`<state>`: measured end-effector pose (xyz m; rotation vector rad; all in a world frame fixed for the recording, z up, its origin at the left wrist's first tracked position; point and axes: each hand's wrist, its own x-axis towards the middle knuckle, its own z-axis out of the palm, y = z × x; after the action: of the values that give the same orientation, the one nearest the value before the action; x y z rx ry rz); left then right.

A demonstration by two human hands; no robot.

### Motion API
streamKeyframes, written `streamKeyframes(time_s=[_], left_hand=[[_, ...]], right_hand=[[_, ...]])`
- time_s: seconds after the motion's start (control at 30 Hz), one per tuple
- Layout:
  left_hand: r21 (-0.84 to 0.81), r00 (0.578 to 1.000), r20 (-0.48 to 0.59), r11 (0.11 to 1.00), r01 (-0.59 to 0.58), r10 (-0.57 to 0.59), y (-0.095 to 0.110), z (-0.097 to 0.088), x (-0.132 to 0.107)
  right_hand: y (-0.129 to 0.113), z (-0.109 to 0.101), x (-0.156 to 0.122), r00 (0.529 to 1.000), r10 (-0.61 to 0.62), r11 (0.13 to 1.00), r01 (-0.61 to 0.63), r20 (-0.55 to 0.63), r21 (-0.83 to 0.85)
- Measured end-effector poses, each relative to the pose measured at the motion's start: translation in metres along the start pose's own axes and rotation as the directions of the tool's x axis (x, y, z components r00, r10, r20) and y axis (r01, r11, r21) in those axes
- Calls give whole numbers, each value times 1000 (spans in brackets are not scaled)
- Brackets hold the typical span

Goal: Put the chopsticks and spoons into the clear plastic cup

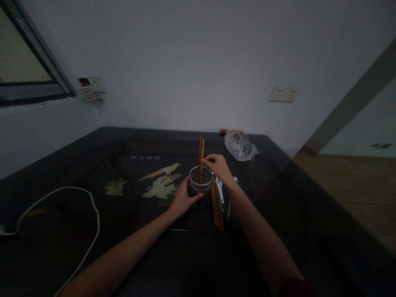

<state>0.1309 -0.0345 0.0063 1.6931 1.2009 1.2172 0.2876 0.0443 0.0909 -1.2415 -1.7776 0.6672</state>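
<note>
My left hand is wrapped around the side of a round, see-through container with a pale rim. Between the thumb and fingers of my right hand is a wooden chopstick. Another, darker chopstick stands close beside it, and the lower ends of both are inside the container. Whether my fingers touch the darker one, I cannot tell. Just right of the container lie several loose chopsticks, a white spoon with a blue mark and a thin metal spoon, partly covered by my right forearm.
A crumpled clear plastic bag lies at the back right, with a brown roll-like piece behind it. A white cable curves over the left of the dark table. Wall sockets sit above the table.
</note>
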Motion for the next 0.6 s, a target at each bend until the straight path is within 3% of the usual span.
streamKeyframes(time_s=[0.6], left_hand=[[-17,1000,6,1000,-13,13,0,0,0]], right_hand=[[2,-1,-1,1000,-24,999,23,-4,-45]])
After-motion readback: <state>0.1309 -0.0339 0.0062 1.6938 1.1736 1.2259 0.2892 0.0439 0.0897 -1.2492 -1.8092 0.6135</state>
